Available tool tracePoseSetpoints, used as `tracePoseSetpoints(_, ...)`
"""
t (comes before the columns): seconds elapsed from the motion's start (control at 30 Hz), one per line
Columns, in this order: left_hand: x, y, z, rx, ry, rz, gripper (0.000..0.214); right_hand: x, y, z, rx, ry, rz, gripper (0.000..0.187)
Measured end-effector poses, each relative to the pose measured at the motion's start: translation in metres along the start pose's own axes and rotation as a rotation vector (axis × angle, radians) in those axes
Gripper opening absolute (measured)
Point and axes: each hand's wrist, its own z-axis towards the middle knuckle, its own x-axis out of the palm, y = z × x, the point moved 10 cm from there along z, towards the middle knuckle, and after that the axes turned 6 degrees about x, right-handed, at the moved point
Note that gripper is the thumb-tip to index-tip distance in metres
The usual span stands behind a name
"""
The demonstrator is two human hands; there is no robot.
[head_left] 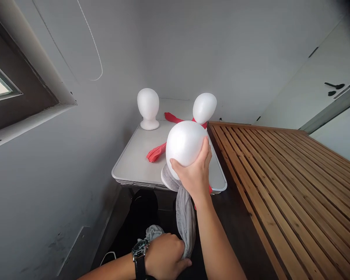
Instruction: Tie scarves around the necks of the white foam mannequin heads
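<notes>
My right hand [194,169] is wrapped round the back of a white mannequin head [185,142], which tilts at the table's near edge. A grey scarf [185,210] circles the neck of this head, and its tail hangs down over my lap. My left hand [166,252], below the table edge, is closed on the hanging scarf; a bunched part of the scarf shows beyond the wrist, which wears a black watch [140,249]. A coral-red cloth [156,153] lies on the table, partly hidden behind the held head.
On the white table [134,155], a bare mannequin head [148,107] stands at the back left. Another mannequin head [204,107], with a red scarf [173,117] at its neck, leans at the back right. A slatted wooden bed base [280,163] lies right; a grey wall [105,97] stands left.
</notes>
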Motion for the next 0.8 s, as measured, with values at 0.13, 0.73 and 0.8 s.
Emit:
tracePoseSetpoints(0.13, 0.000, 0.008, -0.011, -0.040, 0.000, -0.037, 0.051, -0.009, -0.007, -0.013, 0.010, -0.049, 0.001, 0.119)
tracePoseSetpoints(0.73, -0.009, 0.009, -0.008, 0.013, -0.116, -0.127, 0.036, 0.007, -0.009, -0.052, -0.095, -0.198, -0.079, 0.119)
tracePoseSetpoints(0.8, -0.018, 0.008, -0.010, 0.061, -0.157, -0.143, 0.030, 0.003, -0.011, -0.049, -0.098, -0.227, -0.074, 0.117)
